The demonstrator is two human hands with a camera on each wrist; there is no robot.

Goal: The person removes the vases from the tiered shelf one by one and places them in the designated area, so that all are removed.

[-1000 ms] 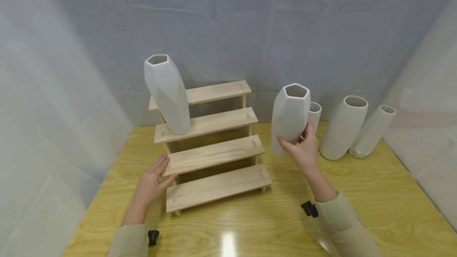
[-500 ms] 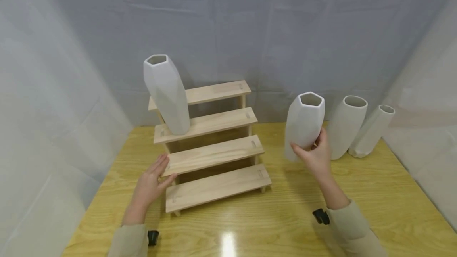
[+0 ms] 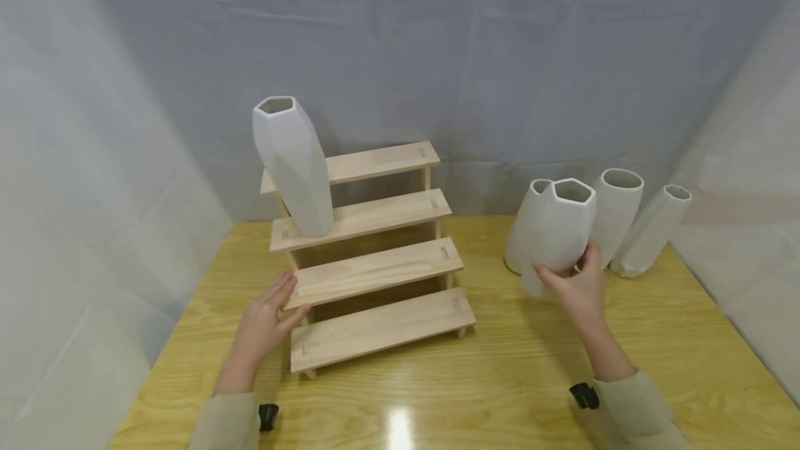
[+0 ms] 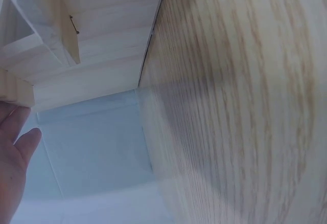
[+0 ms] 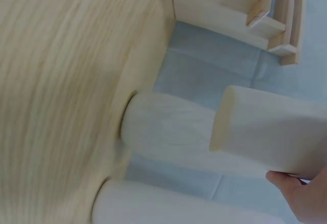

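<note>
My right hand [image 3: 581,289] grips a white faceted vase [image 3: 562,224] with a five-sided mouth, thumb in front and fingers round its right side. In the right wrist view the held vase [image 5: 271,129] has its base off the table. My left hand [image 3: 265,314] touches the left end of a board of the wooden stepped shelf [image 3: 375,273], its fingers fairly straight; in the left wrist view the thumb [image 4: 28,144] stands apart from the board. A taller faceted white vase [image 3: 294,165] stands on the shelf's left side, a step below the top.
Behind the held vase is a round-mouthed white vase [image 3: 519,242], partly hidden. To its right stand a wider round vase [image 3: 615,210] and a slim rippled-mouth vase [image 3: 653,228]. The yellowish wooden table [image 3: 487,394] is bounded by a grey cloth [image 3: 400,54] and pale side curtains.
My right hand has moved right and nearer with the faceted vase, now in front of the round vases. The left hand, shelf and vase on it have stayed in place.
</note>
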